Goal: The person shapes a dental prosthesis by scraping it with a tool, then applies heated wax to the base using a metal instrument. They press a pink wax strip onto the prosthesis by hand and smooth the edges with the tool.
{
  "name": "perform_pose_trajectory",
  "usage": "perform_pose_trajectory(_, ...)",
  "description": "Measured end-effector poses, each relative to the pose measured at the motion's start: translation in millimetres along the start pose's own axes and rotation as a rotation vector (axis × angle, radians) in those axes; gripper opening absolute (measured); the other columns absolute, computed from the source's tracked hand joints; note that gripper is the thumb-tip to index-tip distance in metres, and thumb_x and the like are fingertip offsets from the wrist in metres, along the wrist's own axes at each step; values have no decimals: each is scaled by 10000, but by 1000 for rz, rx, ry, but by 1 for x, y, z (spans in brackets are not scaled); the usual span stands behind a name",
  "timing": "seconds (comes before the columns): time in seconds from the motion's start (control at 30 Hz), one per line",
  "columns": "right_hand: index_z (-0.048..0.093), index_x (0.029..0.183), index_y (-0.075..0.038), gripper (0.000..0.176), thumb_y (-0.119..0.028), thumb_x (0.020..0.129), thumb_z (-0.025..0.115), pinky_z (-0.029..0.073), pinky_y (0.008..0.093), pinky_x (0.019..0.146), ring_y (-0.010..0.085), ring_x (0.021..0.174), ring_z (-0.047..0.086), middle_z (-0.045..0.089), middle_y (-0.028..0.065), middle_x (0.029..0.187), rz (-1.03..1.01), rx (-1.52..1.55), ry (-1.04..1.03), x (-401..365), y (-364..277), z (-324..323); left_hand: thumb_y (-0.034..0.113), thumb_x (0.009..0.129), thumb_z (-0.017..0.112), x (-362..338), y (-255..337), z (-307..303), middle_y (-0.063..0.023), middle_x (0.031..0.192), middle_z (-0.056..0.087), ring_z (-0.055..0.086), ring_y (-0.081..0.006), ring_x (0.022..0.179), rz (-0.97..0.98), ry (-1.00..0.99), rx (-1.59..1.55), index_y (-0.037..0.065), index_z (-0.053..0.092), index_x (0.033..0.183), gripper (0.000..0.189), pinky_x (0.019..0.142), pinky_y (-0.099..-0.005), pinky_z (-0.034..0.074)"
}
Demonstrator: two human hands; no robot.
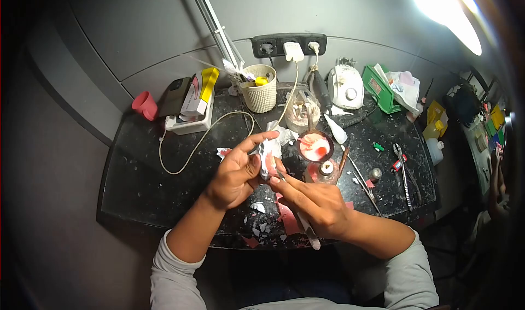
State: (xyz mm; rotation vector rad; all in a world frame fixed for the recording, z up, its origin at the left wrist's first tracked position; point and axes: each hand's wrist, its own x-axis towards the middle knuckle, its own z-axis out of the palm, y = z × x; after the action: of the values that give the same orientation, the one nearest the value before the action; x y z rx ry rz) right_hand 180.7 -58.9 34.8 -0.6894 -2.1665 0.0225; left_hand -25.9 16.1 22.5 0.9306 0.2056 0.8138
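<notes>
My left hand (236, 173) holds a small white and pink dental cast (267, 158) between thumb and fingers, above the black worktop (142, 184). My right hand (311, 200) grips a thin metal tool (302, 218) like a pen, its tip touching the cast; the white handle end sticks out below the hand. Both hands meet over the middle of the bench. Pink wax sheets (287, 218) and white scraps (258, 206) lie under the hands.
A bowl with pink material (315, 146) and a small burner (326, 169) stand just right of the hands. Pliers (403, 173), a white basket (260, 88), a phone on boxes (183, 105), a white motor unit (346, 87) and a charging cable (186, 157) surround them. Another person's hand (496, 187) is at far right.
</notes>
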Motion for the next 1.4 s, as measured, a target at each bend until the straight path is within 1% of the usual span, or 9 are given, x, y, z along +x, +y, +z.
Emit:
perform_pose_trajectory(0.1,532,1338,85,596,-22,775,697,551,316,608,223,718,692,655,233,1192,35,-16,23,-1,-6,4,176,1028,525,-7,-9,8,-158,1102,637,648,-198,992,-4,0,1,-7,348,1432,478,900,-316,532)
perform_pose_trajectory(0.23,586,1265,103,488,-17,807,710,444,298,484,166,531,582,665,95,781,-14,-11,28,0,-11,-2,194,1020,530,-10,-12,2,-227,1136,629,686,-312,999,-20,13,90,7,340,1366,436,919,-396,547)
perform_pose_trajectory(0.33,649,1176,96,413,-31,792,730,423,290,469,148,513,555,642,68,707,-45,73,87,-7,-7,-5,206,1044,469,-9,-6,4,-238,1151,620,693,-330,973,-25,27,32,-8,336,1396,432,901,-420,550)
perform_pose_trajectory(0.4,654,1175,90,415,-29,785,733,421,287,468,148,513,554,645,74,714,-58,101,69,-5,-5,-6,205,1051,449,-7,-2,0,-234,1151,619,692,-331,969,-41,25,42,-14,333,1411,438,893,-423,550)
perform_pose_trajectory(0.53,701,1145,31,385,-55,774,757,501,284,541,172,640,618,655,131,923,-36,140,73,0,-13,-10,164,1041,451,-8,0,-3,-146,1039,656,603,-119,688,-181,49,57,-35,399,1452,459,546,-218,459)
perform_pose_trajectory(0.83,685,1097,61,341,-22,775,761,595,317,678,259,846,716,680,199,1052,-11,163,32,0,-11,-17,142,995,405,-4,2,-14,-175,875,667,433,-70,490,-251,146,115,-122,524,1319,435,463,-195,352)
perform_pose_trajectory(1.07,685,1046,63,304,-11,763,769,603,358,755,295,893,719,692,204,1040,30,196,-10,3,-8,-16,205,1020,380,-6,5,-10,-60,678,608,383,-25,421,-383,4,150,-113,626,1116,413,374,-186,266)
perform_pose_trajectory(1.3,698,996,41,257,-22,760,781,598,366,795,292,895,723,700,173,972,62,194,25,0,-3,1,353,1070,306,-11,-3,4,-79,721,640,469,-53,479,-309,52,319,-88,671,1003,576,428,-193,334)
perform_pose_trajectory(1.4,699,988,38,247,-20,762,781,598,347,763,287,897,728,706,169,959,83,198,26,-1,-3,4,295,1075,267,-10,-3,5,-135,777,667,590,-155,633,-202,0,458,-106,666,970,575,634,-272,478)
